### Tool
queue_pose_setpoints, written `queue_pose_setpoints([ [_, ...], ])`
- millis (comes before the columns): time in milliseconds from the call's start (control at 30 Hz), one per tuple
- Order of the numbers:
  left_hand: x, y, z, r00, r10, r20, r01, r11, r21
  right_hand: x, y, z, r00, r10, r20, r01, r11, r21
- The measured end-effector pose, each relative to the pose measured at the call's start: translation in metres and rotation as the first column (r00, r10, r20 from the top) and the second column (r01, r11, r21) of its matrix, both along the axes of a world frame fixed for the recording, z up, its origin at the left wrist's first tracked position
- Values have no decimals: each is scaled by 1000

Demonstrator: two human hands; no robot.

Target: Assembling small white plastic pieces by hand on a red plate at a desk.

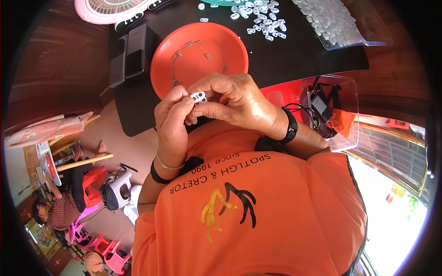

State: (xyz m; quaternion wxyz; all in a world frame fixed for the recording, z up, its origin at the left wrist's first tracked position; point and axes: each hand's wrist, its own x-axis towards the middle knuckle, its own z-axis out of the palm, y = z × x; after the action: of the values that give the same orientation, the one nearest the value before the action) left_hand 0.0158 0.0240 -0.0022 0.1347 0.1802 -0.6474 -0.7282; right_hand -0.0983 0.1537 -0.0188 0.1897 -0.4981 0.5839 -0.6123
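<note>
My left grip (172, 110) is pinched closed, thumb and forefinger together on the left end of a small white piece (199, 97) with dark spots. My right grip (244, 99) comes in from the other side, forefinger curled at the upper edge of the piece and thumb below, its tips drawn close about it while a gap stays between the two fingers farther back. The piece sits between my two sets of fingertips, a little above and left of the middle of the frame, over the near edge of an orange-red basin (195, 71).

In the basin lie thin metal bits (207, 54), most of them along its curved side. The basin stands on a dark table (299, 57). At the top of the frame, right of the basin, are scattered white oval pieces (268, 20), and at the upper right a clear tray (377, 43) is heaped with pale pieces. A grey-and-black device (136, 50) lies left of the basin; a pink fan (87, 14) shows at the upper left.
</note>
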Motion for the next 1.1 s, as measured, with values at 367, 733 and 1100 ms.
queue_pose_setpoints([
  [367, -1, 6, 8, 999, 8, -51, -15, 991, -136, 1, -4, -3, 989, -65, -135, 45, 988, -147],
  [733, 6, 1, 8, 991, -31, -133, -5, 965, -262, 7, -11, -5, 996, -85, -19, 78, 968, -237],
  [1100, 1, 3, 9, 978, -64, -196, 7, 960, -278, 1, -5, -8, 995, 45, 84, -17, 952, -307],
])
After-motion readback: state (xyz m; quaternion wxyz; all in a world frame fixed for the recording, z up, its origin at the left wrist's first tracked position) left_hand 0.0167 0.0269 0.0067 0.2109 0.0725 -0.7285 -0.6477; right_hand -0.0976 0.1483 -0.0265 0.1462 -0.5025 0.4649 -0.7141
